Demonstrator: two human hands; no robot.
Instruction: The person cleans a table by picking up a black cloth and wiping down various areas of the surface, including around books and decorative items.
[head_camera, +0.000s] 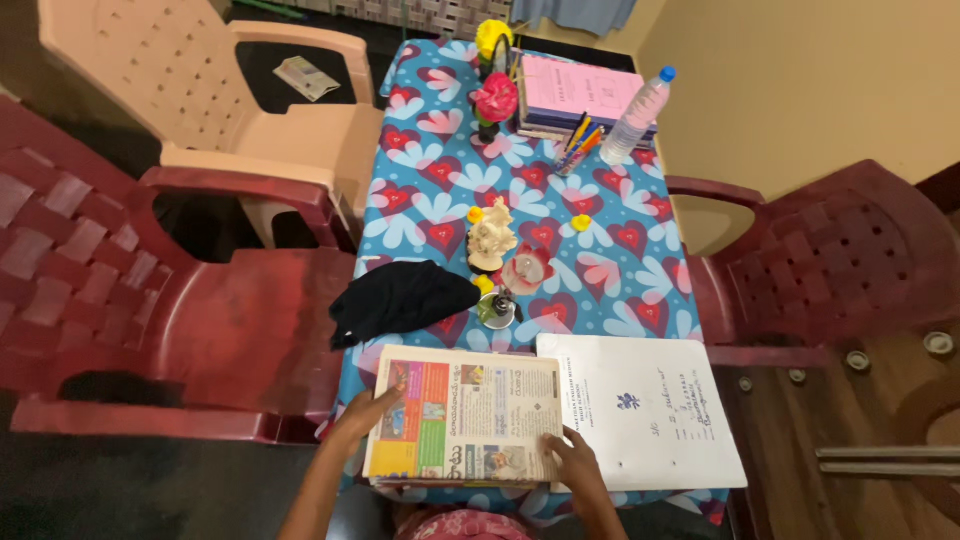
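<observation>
A folded newspaper lies at the near edge of a table covered in a blue cloth with hearts and flowers. My left hand holds the paper's left edge, thumb on top. My right hand rests fingers down on the paper's lower right corner. A white printed sheet lies right beside the newspaper, touching it.
A black cloth, a pale figurine, a small pink dish, pink books, a pen holder, a water bottle and artificial flowers sit on the table. Maroon chairs and a beige chair flank it.
</observation>
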